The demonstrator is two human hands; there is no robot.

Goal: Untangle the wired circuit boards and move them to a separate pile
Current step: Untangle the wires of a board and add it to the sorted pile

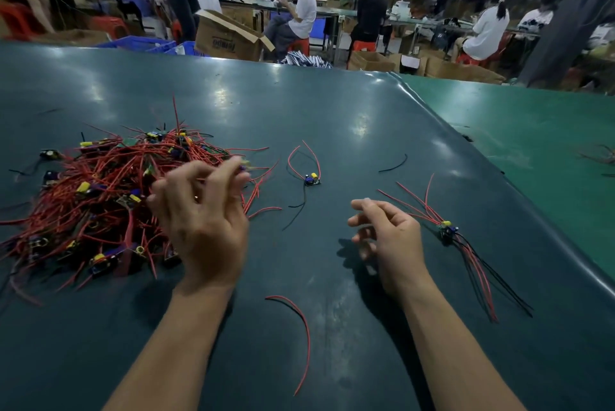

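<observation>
**Left hand at the tangle, right hand idle**

Motion blur smears my left hand; its fingertips seem to pinch something small with red leads at the pile's edge, but I cannot tell for sure. The tangled pile of wired boards sits at 9 o'clock, its left side cut off by the frame. My right hand hangs with fingers loosely curled, holding nothing. The sorted boards lie just beside it at 3 o'clock. A single board rests at 12 o'clock between my hands. A loose red wire lies at 6 o'clock, a black wire at 1 o'clock, all on the dark mat.
</observation>
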